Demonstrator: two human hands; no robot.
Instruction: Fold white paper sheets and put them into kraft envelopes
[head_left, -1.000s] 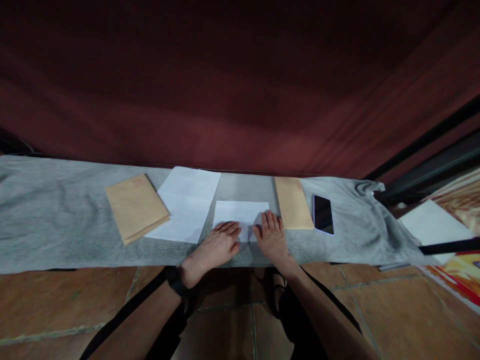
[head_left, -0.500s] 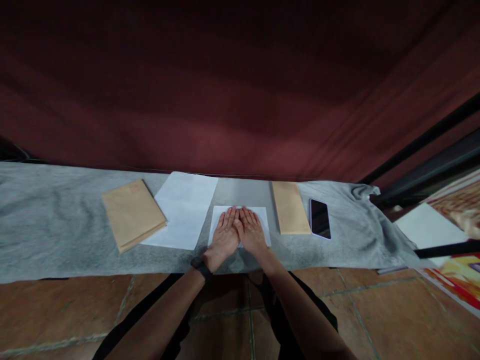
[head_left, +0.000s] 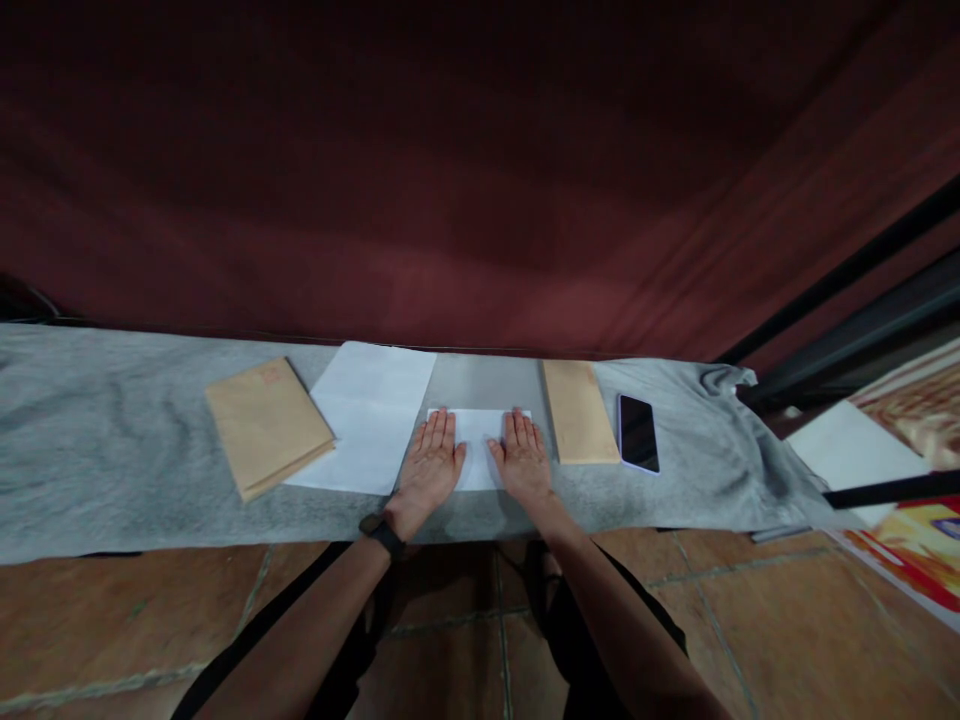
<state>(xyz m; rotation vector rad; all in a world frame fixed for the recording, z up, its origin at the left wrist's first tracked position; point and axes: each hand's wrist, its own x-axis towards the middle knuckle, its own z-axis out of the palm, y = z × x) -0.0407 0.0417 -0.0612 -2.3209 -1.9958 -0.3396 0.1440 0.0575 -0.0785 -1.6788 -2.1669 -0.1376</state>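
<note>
A folded sheet of white paper (head_left: pixel 478 450) lies flat on the grey cloth in front of me. Across its left end rests my left hand (head_left: pixel 433 462), palm down with the fingers stretched out and the thumb pointing inward. My right hand (head_left: pixel 523 460) lies flat over the right end in the same way. Between the two thumbs the middle of the paper shows. Both hands hide the paper's ends. Left of my left hand are larger white sheets (head_left: pixel 375 400); to the right of my right hand lies a brown envelope stack (head_left: pixel 581 412).
More brown envelopes (head_left: pixel 270 425) overlap the white sheets at the left. A phone (head_left: pixel 638 433) with a dark screen lies right of the envelope stack. Grey cloth (head_left: pixel 112 440) covers the narrow table, against a dark red curtain (head_left: pixel 480 250). A black bar (head_left: pixel 892 492) stands at the right.
My hands, side by side over the middle of the paper before, have slid apart to its left and right ends. The paper's middle is now uncovered.
</note>
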